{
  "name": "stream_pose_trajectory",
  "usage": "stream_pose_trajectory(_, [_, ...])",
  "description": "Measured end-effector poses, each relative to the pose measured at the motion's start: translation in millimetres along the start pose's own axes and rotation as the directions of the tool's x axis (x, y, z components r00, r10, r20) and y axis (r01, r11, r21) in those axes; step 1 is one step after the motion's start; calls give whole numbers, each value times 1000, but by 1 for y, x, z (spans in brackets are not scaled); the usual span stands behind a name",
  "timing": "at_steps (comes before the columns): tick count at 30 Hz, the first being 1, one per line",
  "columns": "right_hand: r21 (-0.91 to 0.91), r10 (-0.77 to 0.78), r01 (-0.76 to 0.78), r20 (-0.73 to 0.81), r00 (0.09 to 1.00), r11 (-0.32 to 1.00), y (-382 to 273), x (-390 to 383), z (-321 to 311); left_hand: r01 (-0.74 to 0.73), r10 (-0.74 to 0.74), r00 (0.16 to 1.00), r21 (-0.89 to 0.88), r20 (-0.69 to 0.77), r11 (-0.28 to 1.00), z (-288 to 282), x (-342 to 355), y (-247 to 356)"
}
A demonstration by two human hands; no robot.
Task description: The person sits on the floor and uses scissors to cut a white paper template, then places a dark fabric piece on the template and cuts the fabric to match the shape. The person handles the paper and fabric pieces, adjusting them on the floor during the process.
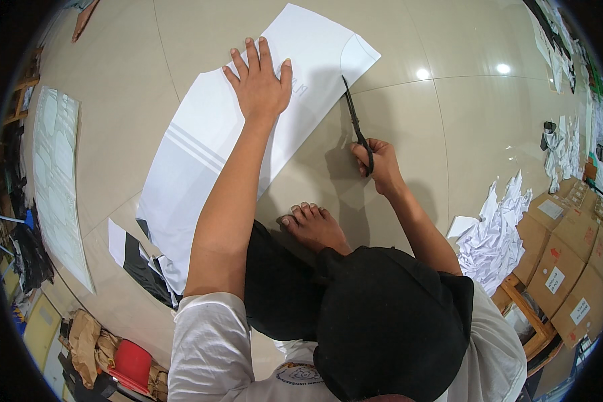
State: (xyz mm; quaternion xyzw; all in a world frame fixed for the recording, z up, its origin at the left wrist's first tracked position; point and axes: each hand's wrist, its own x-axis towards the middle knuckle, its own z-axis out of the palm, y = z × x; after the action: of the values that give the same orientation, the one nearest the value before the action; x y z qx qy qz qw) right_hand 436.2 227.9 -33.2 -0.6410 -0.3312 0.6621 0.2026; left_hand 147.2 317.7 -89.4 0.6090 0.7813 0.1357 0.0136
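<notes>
In the head view, looking down, I saw a large white sheet lying on the tiled floor, a bare foot near its lower right edge. The left hand lay flat on it, fingers spread and gripping nothing. The right hand had its fingers curled tight round the handles of black scissors, whose tip met the lower end of a curved line drawn across the upper right corner. To my eye, the outer edges were already shaped, while the corner beyond that line was still attached, so that cut seemed left to make. I couldn't tell whether the blades had bitten in.
</notes>
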Motion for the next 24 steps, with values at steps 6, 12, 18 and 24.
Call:
stream_pose_trajectory(6, [-3,15,-15,11,1000,1000,-9,0,-1,-2,1,1000,-8,-12,1000,0,0,-1])
stream_pose_trajectory(12, [24,-9,8,30,1000,1000,-15,7,2,-5,5,1000,-27,-19,1000,1,0,0])
stream_pose_trajectory(18, [57,1,-3,23,1000,998,-15,9,5,-4,4,1000,-15,-18,1000,1,0,0])
stream_pose_trajectory(24, [70,-7,5,28,1000,998,-12,9,4,-9,8,1000,-4,-21,1000,2,0,-1])
